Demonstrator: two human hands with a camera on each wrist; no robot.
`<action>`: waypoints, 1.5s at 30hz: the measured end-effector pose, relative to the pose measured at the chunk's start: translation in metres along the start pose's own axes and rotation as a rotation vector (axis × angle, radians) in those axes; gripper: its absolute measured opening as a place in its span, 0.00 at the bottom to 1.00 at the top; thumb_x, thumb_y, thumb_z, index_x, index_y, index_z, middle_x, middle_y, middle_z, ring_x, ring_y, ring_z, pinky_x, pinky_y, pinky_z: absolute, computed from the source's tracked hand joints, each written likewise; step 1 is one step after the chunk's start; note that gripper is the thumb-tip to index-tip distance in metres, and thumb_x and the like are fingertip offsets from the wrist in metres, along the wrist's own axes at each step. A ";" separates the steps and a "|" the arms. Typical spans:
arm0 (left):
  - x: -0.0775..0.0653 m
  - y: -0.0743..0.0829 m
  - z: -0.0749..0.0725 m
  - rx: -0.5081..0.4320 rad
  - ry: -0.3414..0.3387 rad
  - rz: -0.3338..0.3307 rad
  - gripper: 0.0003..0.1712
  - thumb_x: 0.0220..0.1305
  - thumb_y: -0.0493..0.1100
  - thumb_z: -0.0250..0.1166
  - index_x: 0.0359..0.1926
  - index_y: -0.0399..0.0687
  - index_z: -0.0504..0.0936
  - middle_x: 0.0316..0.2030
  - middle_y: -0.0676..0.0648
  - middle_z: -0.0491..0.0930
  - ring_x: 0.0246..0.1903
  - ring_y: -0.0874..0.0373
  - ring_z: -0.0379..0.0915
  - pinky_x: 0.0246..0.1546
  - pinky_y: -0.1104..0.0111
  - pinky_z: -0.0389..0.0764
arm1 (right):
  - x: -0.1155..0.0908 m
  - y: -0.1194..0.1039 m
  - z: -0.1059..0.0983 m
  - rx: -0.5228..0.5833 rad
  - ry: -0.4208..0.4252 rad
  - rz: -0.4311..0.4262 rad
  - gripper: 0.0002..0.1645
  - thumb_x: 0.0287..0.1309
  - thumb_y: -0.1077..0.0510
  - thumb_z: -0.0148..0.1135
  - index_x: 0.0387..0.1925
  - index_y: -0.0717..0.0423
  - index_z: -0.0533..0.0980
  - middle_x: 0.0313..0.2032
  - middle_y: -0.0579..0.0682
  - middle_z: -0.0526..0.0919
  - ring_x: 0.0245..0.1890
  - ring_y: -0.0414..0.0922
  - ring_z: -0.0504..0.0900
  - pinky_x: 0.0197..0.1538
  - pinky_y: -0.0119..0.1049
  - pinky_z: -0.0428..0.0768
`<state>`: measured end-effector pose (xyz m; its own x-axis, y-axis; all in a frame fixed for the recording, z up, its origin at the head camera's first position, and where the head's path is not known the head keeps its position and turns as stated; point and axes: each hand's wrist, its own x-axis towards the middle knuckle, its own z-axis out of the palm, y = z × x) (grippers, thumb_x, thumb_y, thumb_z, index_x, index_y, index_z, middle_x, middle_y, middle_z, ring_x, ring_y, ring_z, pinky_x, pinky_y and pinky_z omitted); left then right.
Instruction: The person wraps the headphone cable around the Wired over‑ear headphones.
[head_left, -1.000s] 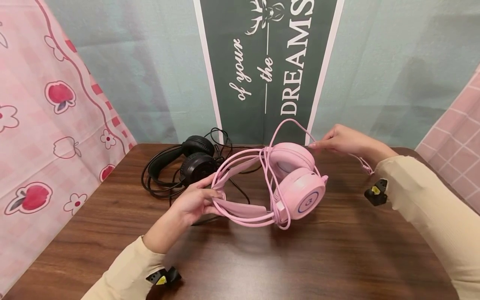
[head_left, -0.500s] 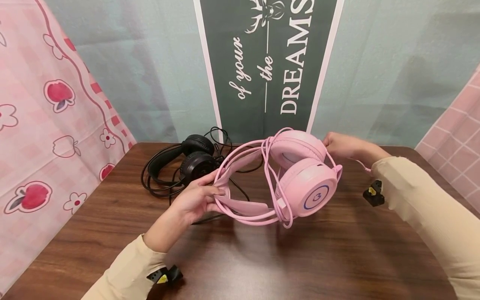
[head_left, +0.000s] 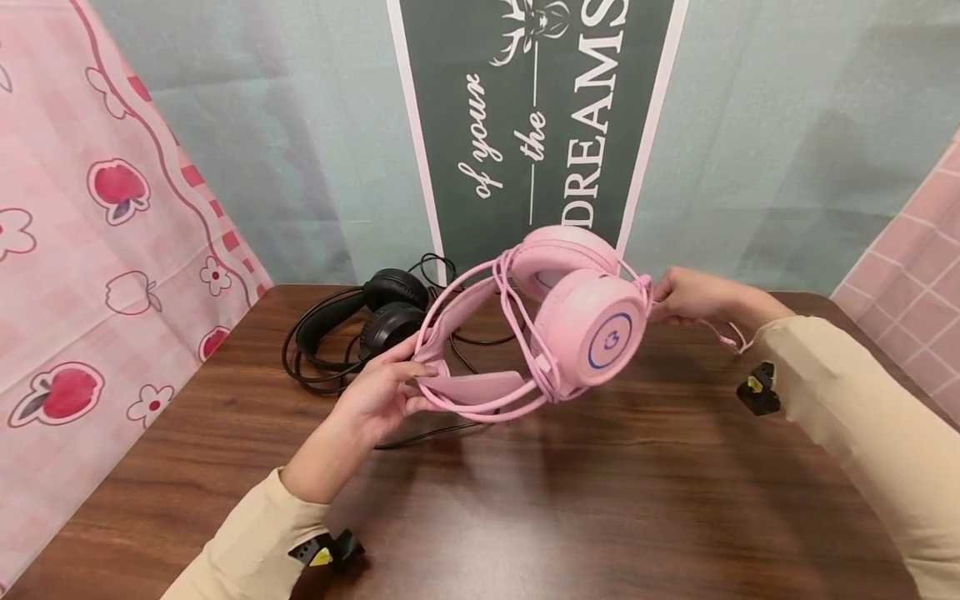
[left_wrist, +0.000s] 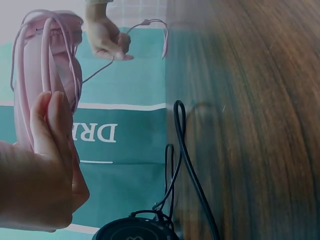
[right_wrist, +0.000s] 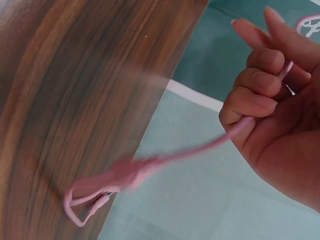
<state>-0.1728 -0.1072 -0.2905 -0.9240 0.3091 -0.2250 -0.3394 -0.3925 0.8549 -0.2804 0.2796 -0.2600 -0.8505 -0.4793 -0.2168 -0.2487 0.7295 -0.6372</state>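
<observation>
Pink over-ear headphones (head_left: 592, 333) are held above the table, their cable wound around the band and ear cups. My left hand (head_left: 382, 387) grips them by the headband; the left wrist view has its fingers (left_wrist: 55, 120) wrapped over the band. Off the ear cups' right side, my right hand (head_left: 693, 296) holds the pink cable (right_wrist: 200, 150), with several fingers curled round it in the right wrist view. The cable's loose end (right_wrist: 95, 195) dangles below that hand, blurred. Behind the left hand, black headphones (head_left: 393, 325) lie on the table with their cable loosely spread.
The brown wooden table (head_left: 600, 517) reaches back to a blue-green cloth (head_left: 750, 167) with a dark printed panel. A pink apple-print cloth (head_left: 112, 292) hangs at the left, and a pink checked cloth (head_left: 915, 275) at the right.
The pink headphones shifted right, then came back left and up, their ear cups now higher. The right hand's fingers have closed further round the cable. The black headphones lie as before.
</observation>
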 end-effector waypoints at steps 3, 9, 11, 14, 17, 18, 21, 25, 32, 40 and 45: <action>0.000 0.004 -0.003 -0.043 0.011 0.019 0.37 0.60 0.23 0.41 0.70 0.43 0.48 0.34 0.44 0.70 0.26 0.57 0.74 0.26 0.67 0.82 | -0.001 0.003 -0.001 -0.033 -0.013 0.045 0.14 0.55 0.60 0.62 0.16 0.60 0.76 0.09 0.47 0.66 0.07 0.36 0.62 0.10 0.27 0.65; -0.003 0.010 -0.008 -0.097 0.027 0.046 0.36 0.62 0.23 0.38 0.70 0.45 0.45 0.36 0.44 0.68 0.29 0.57 0.71 0.27 0.68 0.82 | -0.004 0.008 -0.001 -0.020 -0.015 0.070 0.09 0.56 0.58 0.61 0.28 0.60 0.80 0.11 0.49 0.68 0.07 0.37 0.64 0.09 0.29 0.67; -0.004 0.010 -0.009 -0.099 0.030 0.052 0.36 0.62 0.23 0.37 0.70 0.45 0.45 0.36 0.45 0.68 0.28 0.58 0.71 0.27 0.67 0.82 | -0.005 0.009 0.000 0.014 -0.012 0.061 0.08 0.56 0.59 0.61 0.30 0.62 0.80 0.13 0.49 0.70 0.09 0.38 0.66 0.10 0.29 0.68; -0.004 0.011 -0.010 -0.097 0.044 0.058 0.35 0.62 0.23 0.38 0.69 0.44 0.47 0.35 0.45 0.67 0.28 0.58 0.70 0.27 0.68 0.82 | -0.007 0.011 0.001 0.057 -0.009 0.052 0.07 0.56 0.61 0.60 0.29 0.64 0.78 0.16 0.51 0.72 0.14 0.40 0.70 0.15 0.30 0.71; -0.004 0.011 -0.011 -0.098 0.063 0.063 0.34 0.62 0.23 0.38 0.69 0.44 0.49 0.34 0.45 0.67 0.29 0.58 0.70 0.26 0.68 0.82 | -0.009 0.014 0.002 0.067 -0.011 0.030 0.06 0.56 0.64 0.59 0.28 0.65 0.76 0.19 0.54 0.75 0.18 0.43 0.74 0.20 0.32 0.75; -0.004 0.012 -0.011 -0.101 0.071 0.065 0.34 0.62 0.23 0.38 0.68 0.45 0.49 0.34 0.45 0.67 0.29 0.58 0.70 0.26 0.68 0.82 | -0.010 0.015 0.002 0.066 -0.014 0.023 0.06 0.56 0.65 0.58 0.28 0.65 0.76 0.20 0.55 0.76 0.19 0.43 0.75 0.21 0.33 0.76; -0.004 0.014 -0.013 -0.117 0.100 0.069 0.34 0.62 0.23 0.38 0.68 0.46 0.50 0.33 0.45 0.68 0.28 0.58 0.71 0.26 0.68 0.82 | -0.012 0.020 0.003 0.078 -0.036 -0.012 0.06 0.56 0.67 0.57 0.27 0.67 0.75 0.21 0.57 0.77 0.21 0.44 0.77 0.25 0.35 0.79; -0.005 0.016 -0.017 -0.136 0.138 0.077 0.34 0.63 0.24 0.37 0.69 0.47 0.49 0.34 0.45 0.68 0.28 0.57 0.71 0.26 0.67 0.82 | -0.015 0.028 0.005 0.129 -0.059 -0.026 0.07 0.57 0.67 0.57 0.30 0.71 0.74 0.23 0.57 0.78 0.22 0.45 0.78 0.27 0.37 0.81; -0.004 0.020 -0.024 -0.146 0.174 0.082 0.35 0.64 0.26 0.36 0.70 0.51 0.49 0.36 0.47 0.64 0.27 0.57 0.70 0.27 0.67 0.82 | -0.021 0.037 0.008 0.154 -0.038 -0.045 0.10 0.58 0.63 0.57 0.37 0.70 0.74 0.27 0.58 0.79 0.26 0.46 0.80 0.28 0.38 0.81; -0.002 0.020 -0.029 -0.162 0.219 0.114 0.33 0.63 0.25 0.39 0.67 0.53 0.53 0.29 0.49 0.66 0.23 0.58 0.69 0.26 0.66 0.82 | -0.025 0.037 0.015 0.180 0.023 -0.170 0.05 0.61 0.63 0.55 0.34 0.62 0.74 0.24 0.57 0.79 0.22 0.44 0.78 0.19 0.33 0.75; 0.000 0.019 -0.029 -0.180 0.223 0.114 0.33 0.64 0.25 0.39 0.66 0.53 0.54 0.27 0.48 0.68 0.22 0.58 0.70 0.26 0.65 0.82 | -0.025 0.029 0.022 0.144 0.006 -0.213 0.04 0.59 0.63 0.57 0.31 0.59 0.76 0.22 0.56 0.77 0.19 0.40 0.74 0.17 0.33 0.72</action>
<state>-0.1848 -0.1400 -0.2875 -0.9671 0.0645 -0.2460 -0.2384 -0.5672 0.7883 -0.2565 0.3023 -0.2894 -0.7888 -0.6115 -0.0620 -0.3547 0.5352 -0.7667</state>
